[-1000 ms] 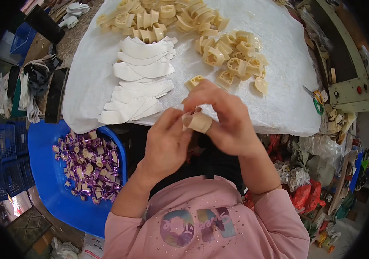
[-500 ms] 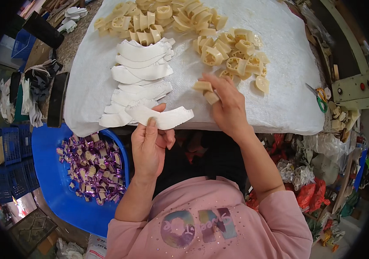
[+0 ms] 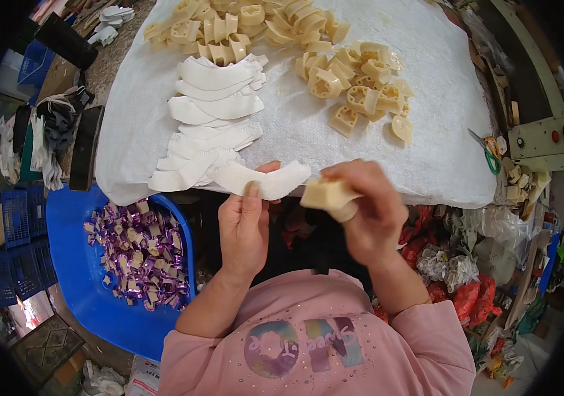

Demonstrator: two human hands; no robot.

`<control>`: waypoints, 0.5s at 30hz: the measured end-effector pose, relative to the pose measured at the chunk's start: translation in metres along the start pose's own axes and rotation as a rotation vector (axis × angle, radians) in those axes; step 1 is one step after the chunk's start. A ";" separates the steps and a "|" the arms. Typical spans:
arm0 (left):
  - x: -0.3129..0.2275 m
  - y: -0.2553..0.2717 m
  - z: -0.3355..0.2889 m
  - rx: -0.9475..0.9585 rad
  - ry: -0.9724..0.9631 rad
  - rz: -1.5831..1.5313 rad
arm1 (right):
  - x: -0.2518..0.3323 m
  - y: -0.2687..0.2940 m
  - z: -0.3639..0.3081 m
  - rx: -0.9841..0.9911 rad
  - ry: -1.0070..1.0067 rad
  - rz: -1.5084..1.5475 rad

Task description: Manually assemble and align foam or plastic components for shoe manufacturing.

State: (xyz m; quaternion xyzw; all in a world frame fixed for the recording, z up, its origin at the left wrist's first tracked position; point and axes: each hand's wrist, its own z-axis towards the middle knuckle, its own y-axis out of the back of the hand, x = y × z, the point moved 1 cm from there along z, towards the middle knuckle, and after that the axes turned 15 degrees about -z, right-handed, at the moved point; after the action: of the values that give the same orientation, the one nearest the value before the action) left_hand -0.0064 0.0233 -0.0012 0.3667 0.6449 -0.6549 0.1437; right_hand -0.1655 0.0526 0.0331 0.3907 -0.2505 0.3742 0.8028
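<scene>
Between the thumb and fingers of my left hand (image 3: 244, 231) is a curved white strip (image 3: 279, 183) with a finely notched edge, held over the table's near edge. My right hand (image 3: 374, 214) grips a cream plastic block that looks like a shoe heel (image 3: 323, 195), just right of the strip's end; the fingers are slightly blurred. Beyond my left hand, overlapping white strips (image 3: 219, 109) lie in a column. Loose cream heels (image 3: 364, 99) are scattered beyond my right hand, and a larger heap of heels (image 3: 252, 23) lies at the far side.
A white sheet (image 3: 437, 99) covers the table. At the lower left, a blue basin (image 3: 81, 264) holds many purple-wrapped pieces (image 3: 143, 254). Green-handled scissors (image 3: 492, 158) lie at the table's right edge, near a machine panel (image 3: 546, 140). Red bags (image 3: 476, 300) sit below right.
My right hand has come back toward my body, bringing the heel up next to the strip. My left hand has shifted slightly right with the strip.
</scene>
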 end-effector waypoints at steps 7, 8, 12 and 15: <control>-0.004 -0.022 -0.010 0.110 0.047 -0.110 | 0.002 -0.020 -0.006 -0.152 0.219 -0.062; -0.005 -0.023 -0.011 0.099 0.036 -0.079 | 0.002 -0.020 -0.006 -0.152 0.220 -0.061; -0.005 -0.033 -0.011 -0.013 -0.018 -0.044 | -0.002 -0.023 -0.007 -0.167 0.251 -0.073; -0.005 -0.023 -0.014 0.106 0.023 -0.004 | -0.003 -0.021 -0.008 -0.185 0.246 -0.079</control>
State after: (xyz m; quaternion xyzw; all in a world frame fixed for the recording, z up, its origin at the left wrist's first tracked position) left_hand -0.0138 0.0379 0.0203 0.3803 0.6115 -0.6842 0.1153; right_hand -0.1495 0.0491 0.0177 0.2757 -0.1683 0.3626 0.8742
